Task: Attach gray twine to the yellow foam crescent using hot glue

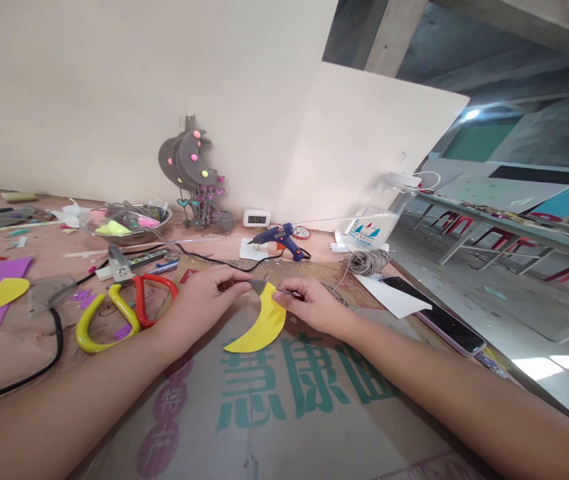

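A yellow crescent moon cutout (264, 323) is held above the printed cardboard, its lower tip pointing left. Grey cord (258, 285) is wound around its upper tip. My left hand (217, 293) pinches the wrapped tip between thumb and fingers. On the other side, my right hand (309, 301) grips the crescent's right edge near the wrapping, and a bit of cord shows by its fingers. A ball of grey cord (367, 262) lies beyond my right hand. Left of my left hand rest large scissors (137, 307) with one yellow and one red handle.
A blue glue gun (281, 239) stands behind my hands, its black cable trailing left. Grey moon ornaments (191, 160) lean against the wall. A small digital clock (257, 217), a clear jug (377, 213), a phone (439, 317) and a bowl of bits (127, 223) surround the cardboard (304, 413).
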{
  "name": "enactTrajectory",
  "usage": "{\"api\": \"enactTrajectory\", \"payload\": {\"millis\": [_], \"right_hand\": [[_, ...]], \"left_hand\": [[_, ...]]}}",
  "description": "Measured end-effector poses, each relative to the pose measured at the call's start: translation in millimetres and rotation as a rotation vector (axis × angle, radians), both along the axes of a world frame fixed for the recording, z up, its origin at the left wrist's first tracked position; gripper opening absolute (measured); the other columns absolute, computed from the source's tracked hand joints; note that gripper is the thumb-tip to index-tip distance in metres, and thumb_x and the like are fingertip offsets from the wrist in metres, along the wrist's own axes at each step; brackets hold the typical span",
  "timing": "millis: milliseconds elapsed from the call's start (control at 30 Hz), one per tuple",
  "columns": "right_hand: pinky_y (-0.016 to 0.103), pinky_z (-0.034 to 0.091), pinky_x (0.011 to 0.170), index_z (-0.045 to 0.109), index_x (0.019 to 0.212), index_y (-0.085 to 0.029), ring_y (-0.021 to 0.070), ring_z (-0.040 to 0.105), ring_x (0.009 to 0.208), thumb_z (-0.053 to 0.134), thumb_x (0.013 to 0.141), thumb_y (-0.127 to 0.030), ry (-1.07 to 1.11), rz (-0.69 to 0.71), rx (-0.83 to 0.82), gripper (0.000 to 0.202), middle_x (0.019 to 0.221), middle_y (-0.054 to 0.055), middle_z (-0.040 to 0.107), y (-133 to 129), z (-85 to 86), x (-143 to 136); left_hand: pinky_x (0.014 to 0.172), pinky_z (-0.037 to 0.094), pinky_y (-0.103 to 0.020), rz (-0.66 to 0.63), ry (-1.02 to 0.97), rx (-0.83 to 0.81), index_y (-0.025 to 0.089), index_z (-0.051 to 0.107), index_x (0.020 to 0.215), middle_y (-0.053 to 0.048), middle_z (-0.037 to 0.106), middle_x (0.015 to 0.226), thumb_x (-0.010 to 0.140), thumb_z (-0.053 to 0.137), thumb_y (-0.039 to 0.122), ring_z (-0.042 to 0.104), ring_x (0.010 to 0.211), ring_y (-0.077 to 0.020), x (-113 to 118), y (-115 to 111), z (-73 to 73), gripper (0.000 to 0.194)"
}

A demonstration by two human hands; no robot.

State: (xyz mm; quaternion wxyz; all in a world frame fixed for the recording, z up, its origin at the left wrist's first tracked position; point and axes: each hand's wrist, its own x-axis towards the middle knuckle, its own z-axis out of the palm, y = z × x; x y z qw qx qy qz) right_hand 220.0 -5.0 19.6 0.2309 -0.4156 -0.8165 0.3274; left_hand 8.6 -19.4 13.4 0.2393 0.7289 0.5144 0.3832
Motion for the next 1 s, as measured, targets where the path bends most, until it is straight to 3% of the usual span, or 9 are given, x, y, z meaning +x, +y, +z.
{"api": "enactTrajectory", "payload": {"millis": [767, 1000], "right_hand": [[0.022, 0.026, 0.05, 0.053, 0.07, -0.015, 0.0091, 0.038, 0.055, 0.043, 0.087, -0.045, -0.048, -0.007, 0.017, 0.036, 0.058, -0.003, 0.044, 0.6, 1.5, 0.9], [0.022, 0.026, 0.049, 0.054, 0.07, -0.015, 0.0094, 0.037, 0.053, 0.044, 0.086, -0.047, -0.037, -0.011, 0.012, 0.037, 0.056, -0.003, 0.043, -0.8, 2.9, 0.2]], "left_hand": [[0.06, 0.043, -0.025, -0.005, 0.017, -0.114, 0.019, 0.062, 0.076, 0.0, 0.066, 0.074, 0.078, 0.049, 0.041, 0.058, 0.069, -0.0166, -1.3, 1.2, 3.3, 0.025], [0.073, 0.046, -0.027, -0.016, -0.004, -0.048, 0.021, 0.066, 0.096, -0.002, 0.069, 0.095, 0.081, 0.047, 0.043, 0.061, 0.086, -0.0196, -1.7, 1.3, 3.1, 0.032]]}}
